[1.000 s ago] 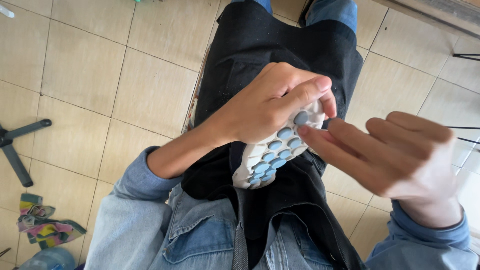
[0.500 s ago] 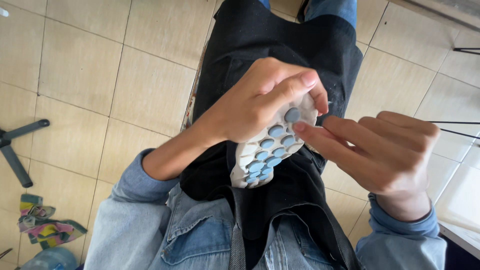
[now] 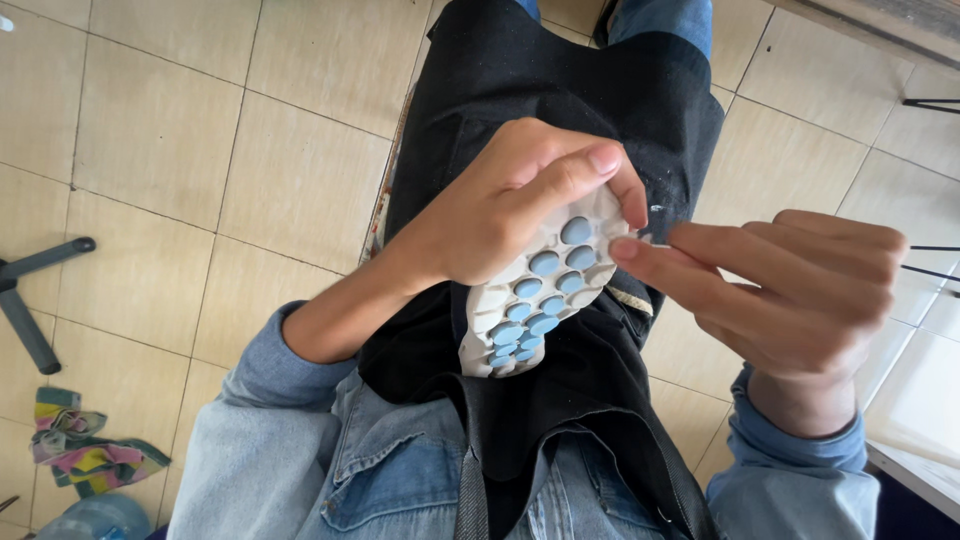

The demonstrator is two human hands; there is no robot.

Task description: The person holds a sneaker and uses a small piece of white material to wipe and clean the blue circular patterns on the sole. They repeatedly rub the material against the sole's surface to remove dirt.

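Closest to the camera is the denim jacket [image 3: 300, 470], with blue sleeves on both arms. A black apron [image 3: 590, 110] hangs down the middle over the lap. In front of it, the left hand [image 3: 500, 210] is wrapped tight around a shoe [image 3: 540, 295]. The thumb lies across the top end and the other fingers curl behind, so the hand is gripping the shoe firmly. The shoe sits just above the lap, with its white sole turned up to the camera. The sole is covered in round blue bumps. Its long side runs on a slant, from low and near the belly up toward the right hand. Which end is the toe is hard to tell, because the hand hides the top end. The right hand [image 3: 790, 290] is beside that top end. Its thumb and first fingers are pinched together on something small and thin right at the sole's edge, maybe a needle or thread, too tiny to name. What could go wrong: the pinched bit might slip out, because it is so small. If it is sharp, it could poke the left thumb, which sits just beside it. The shoe could also twist if the grip loosens. Farther away is the tiled floor [image 3: 150, 180], a colourful rag [image 3: 85, 455] and a black chair leg [image 3: 30, 300].
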